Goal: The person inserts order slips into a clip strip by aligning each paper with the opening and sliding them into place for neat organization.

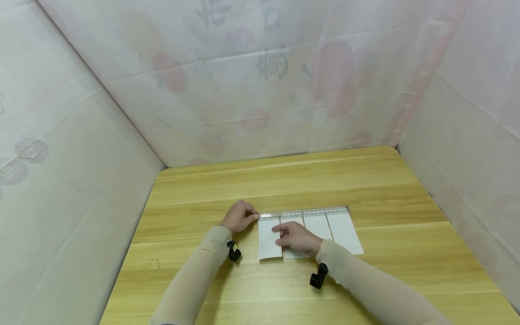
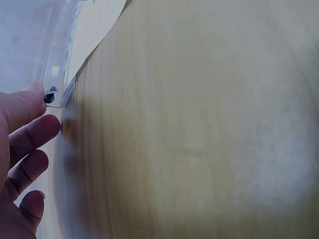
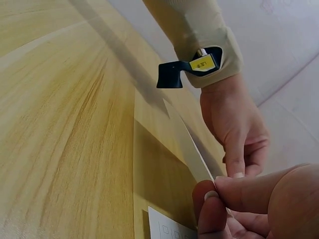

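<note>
A clear, ridged plastic strip lies across the tops of several white paper cards standing side by side on the table. My left hand pinches the strip's left end between thumb and forefinger. A small dark piece sits at that end of the strip in the left wrist view, close to the thumb. With thumb and fingertips, my right hand pinches the side edge of the leftmost card. That card's lower end is raised and casts a shadow. The right forearm and hand partly cover the middle cards.
The wooden table has rounded far corners. Patterned fabric walls enclose its back and sides. Black camera mounts are worn on both wrists. The rightmost card lies flat, and small printed boxes show on a card in the right wrist view.
</note>
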Demonstrator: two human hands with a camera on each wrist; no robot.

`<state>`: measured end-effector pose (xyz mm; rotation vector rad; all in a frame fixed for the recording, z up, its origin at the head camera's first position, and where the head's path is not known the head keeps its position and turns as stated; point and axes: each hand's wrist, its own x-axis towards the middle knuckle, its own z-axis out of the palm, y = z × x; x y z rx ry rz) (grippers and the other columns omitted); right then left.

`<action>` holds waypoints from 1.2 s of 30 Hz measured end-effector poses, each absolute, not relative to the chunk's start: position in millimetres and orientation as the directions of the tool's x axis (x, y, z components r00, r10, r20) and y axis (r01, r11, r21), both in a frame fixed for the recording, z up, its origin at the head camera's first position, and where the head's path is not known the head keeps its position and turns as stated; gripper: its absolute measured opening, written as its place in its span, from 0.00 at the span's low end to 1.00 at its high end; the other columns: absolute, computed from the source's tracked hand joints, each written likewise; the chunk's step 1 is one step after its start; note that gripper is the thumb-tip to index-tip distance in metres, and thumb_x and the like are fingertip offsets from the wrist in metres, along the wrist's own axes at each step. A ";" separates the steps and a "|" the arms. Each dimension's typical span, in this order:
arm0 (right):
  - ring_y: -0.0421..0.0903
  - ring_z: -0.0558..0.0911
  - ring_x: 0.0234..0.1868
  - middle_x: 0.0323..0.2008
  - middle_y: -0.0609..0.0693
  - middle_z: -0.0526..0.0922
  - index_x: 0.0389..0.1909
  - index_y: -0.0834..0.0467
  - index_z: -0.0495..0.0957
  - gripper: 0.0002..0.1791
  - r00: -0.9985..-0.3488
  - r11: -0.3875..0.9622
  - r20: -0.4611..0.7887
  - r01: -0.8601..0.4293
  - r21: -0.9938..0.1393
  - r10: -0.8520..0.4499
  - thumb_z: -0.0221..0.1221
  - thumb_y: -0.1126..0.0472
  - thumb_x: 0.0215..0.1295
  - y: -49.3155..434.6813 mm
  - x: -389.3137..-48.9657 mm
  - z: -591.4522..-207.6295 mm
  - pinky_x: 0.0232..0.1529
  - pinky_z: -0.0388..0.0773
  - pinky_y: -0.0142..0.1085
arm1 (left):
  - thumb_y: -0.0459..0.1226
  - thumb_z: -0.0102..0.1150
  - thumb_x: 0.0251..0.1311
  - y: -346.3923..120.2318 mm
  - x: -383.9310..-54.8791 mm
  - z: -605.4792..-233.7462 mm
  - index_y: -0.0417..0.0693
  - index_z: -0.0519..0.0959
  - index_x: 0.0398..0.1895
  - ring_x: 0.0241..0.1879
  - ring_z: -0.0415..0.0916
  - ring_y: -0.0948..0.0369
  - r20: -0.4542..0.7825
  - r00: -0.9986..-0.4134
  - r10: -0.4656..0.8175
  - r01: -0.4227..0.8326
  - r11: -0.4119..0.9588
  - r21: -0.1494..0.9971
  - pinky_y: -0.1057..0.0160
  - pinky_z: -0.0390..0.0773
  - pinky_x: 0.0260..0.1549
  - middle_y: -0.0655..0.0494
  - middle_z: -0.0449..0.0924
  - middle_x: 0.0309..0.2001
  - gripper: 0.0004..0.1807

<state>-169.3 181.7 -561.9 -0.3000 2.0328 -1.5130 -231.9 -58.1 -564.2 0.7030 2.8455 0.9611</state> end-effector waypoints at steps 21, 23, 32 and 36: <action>0.47 0.68 0.37 0.36 0.53 0.69 0.60 0.65 0.73 0.24 -0.837 0.362 -0.319 0.157 -0.919 -0.446 0.61 0.68 0.63 177.7 -172.8 -563.4 0.33 0.68 0.35 | 0.40 0.63 0.62 -58.0 -232.5 -565.4 0.55 0.86 0.31 0.39 0.73 0.63 0.092 -0.899 0.428 0.396 0.703 0.590 0.59 0.74 0.44 0.65 0.82 0.32 0.04; 0.47 0.68 0.36 0.36 0.53 0.69 0.60 0.65 0.73 0.23 -0.837 0.365 -0.319 0.156 -0.918 -0.445 0.61 0.68 0.63 177.6 -173.0 -563.5 0.32 0.67 0.35 | 0.40 0.64 0.62 -58.1 -232.6 -565.5 0.55 0.86 0.31 0.39 0.73 0.63 0.094 -0.899 0.427 0.395 0.703 0.591 0.59 0.74 0.43 0.65 0.82 0.32 0.04; 0.45 0.70 0.33 0.35 0.52 0.72 0.60 0.62 0.74 0.25 -0.863 0.438 -0.275 0.071 -0.896 -0.423 0.63 0.64 0.62 179.1 -172.1 -563.6 0.33 0.68 0.37 | 0.40 0.64 0.61 -57.9 -232.2 -566.0 0.55 0.86 0.31 0.39 0.72 0.63 0.090 -0.903 0.421 0.386 0.700 0.600 0.59 0.73 0.44 0.65 0.82 0.32 0.04; 0.42 0.73 0.32 0.33 0.45 0.76 0.58 0.59 0.76 0.23 -0.911 0.610 -0.182 -0.090 -0.787 -0.370 0.64 0.59 0.61 182.0 -166.3 -555.9 0.35 0.71 0.39 | 0.39 0.64 0.62 -58.0 -231.7 -567.1 0.55 0.87 0.31 0.40 0.73 0.62 0.093 -0.901 0.425 0.392 0.701 0.595 0.58 0.73 0.45 0.64 0.83 0.33 0.04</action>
